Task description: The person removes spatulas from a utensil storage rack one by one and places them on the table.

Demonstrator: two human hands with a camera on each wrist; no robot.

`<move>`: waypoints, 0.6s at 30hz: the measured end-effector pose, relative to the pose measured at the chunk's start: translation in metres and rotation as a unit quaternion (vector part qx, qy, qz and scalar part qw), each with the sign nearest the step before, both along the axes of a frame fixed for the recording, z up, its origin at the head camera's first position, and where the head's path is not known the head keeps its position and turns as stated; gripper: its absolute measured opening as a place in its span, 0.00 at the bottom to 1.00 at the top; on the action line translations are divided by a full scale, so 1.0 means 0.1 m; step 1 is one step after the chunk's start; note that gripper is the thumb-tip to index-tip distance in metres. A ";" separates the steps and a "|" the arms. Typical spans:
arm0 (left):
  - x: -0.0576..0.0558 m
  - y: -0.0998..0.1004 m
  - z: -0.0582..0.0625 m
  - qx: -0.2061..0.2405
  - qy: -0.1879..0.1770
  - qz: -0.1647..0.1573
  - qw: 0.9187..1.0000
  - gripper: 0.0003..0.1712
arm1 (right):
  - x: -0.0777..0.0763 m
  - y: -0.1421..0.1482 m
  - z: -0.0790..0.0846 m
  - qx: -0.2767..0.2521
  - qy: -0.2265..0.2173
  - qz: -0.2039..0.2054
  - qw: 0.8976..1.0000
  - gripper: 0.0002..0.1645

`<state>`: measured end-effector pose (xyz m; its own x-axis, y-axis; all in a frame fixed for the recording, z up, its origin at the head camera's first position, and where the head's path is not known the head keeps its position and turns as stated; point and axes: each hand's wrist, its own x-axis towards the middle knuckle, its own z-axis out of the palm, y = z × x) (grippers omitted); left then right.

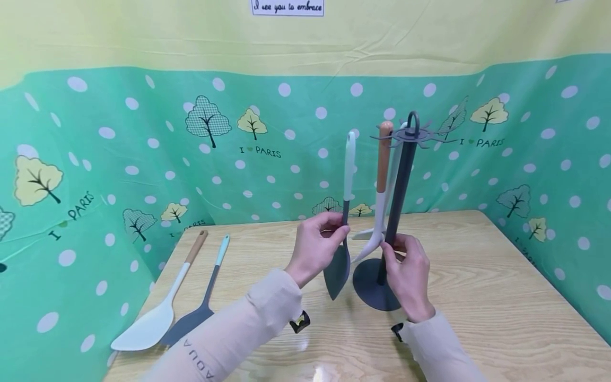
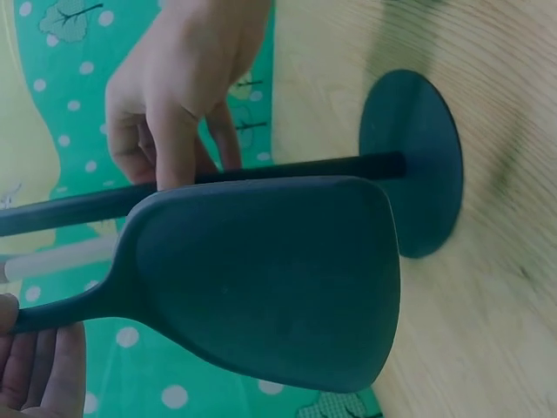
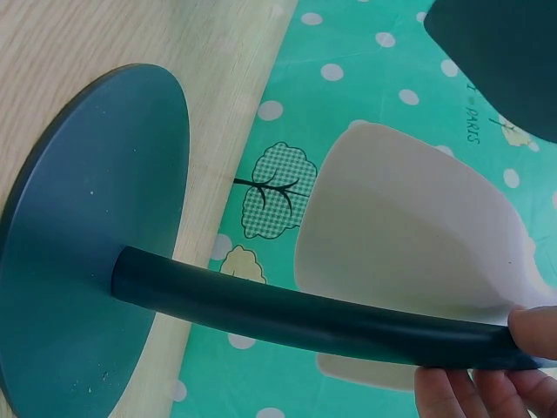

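Observation:
My left hand (image 1: 317, 245) pinches the neck of a dark grey spatula (image 2: 270, 279) with a mint handle. This spatula is upright, blade down, just left of a black utensil rack (image 1: 402, 185). With my right hand (image 1: 408, 270) I grip the rack's pole low down, thumb on one side and fingers on the other, as the right wrist view shows. A white spatula (image 3: 409, 218) with a brown handle hangs from the rack's left side, its neck close to my right thumb. Behind the pole another utensil with a pale handle (image 1: 396, 159) hangs, partly hidden.
On the table's left lie a white spatula (image 1: 150, 323) with a brown handle and a dark grey spatula (image 1: 191, 321) with a mint handle. Hooks (image 1: 429, 135) spread around the rack's top. A green patterned cloth (image 1: 286, 185) stands behind the wooden table (image 1: 477, 297).

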<state>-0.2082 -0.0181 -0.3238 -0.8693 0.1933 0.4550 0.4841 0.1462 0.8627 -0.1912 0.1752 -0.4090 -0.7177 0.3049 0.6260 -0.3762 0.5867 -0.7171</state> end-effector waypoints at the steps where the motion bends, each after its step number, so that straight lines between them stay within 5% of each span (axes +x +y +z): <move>1: 0.00 -0.02 -0.01 -0.001 -0.003 0.002 1.000 0.07 | 0.00 0.00 0.00 -0.001 0.000 0.001 1.000 0.12; 5: 0.01 -0.09 -0.03 -0.009 -0.016 0.009 1.000 0.07 | 0.00 0.00 0.00 -0.001 0.001 0.001 1.000 0.12; 10: 0.16 -0.17 0.10 -0.032 -0.023 0.022 0.999 0.07 | -0.01 0.00 0.00 0.001 0.001 0.000 1.000 0.12; 18: 0.02 -0.34 -0.16 -0.056 -0.024 0.042 0.997 0.05 | 0.00 0.00 0.01 -0.003 0.001 0.002 1.000 0.12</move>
<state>-0.2060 -0.0520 -0.3395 -0.9044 0.1662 0.3930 0.4254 0.2815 0.8601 -0.1916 0.1757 -0.4084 -0.7181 0.3063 0.6249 -0.3793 0.5806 -0.7204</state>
